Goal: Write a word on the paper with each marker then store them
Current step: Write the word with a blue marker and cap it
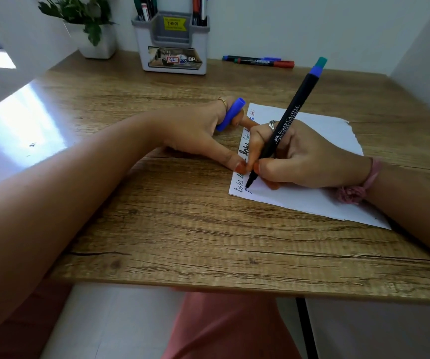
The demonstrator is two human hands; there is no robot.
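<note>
The marker (283, 128) in use is a slim black pen with white lettering down its barrel and a blue end topped by a teal piece, tilted back toward the wall with its tip touching the near left corner of the paper (320, 198). The right hand (304, 156) has its fingers (256, 141) clamped round the lower barrel. The sheet is white, lies slantwise on the wooden desk (183, 229), and carries a row of handwritten words along its left edge in black, blue and red. The left hand (198, 130) presses its thumb on that edge, and its fingers are curled round a blue cap (230, 114). Farther back, two markers (258, 60) lie side by side near the wall, beside a grey pen holder (172, 42) with more pens and a potted plant (87, 24).
</note>
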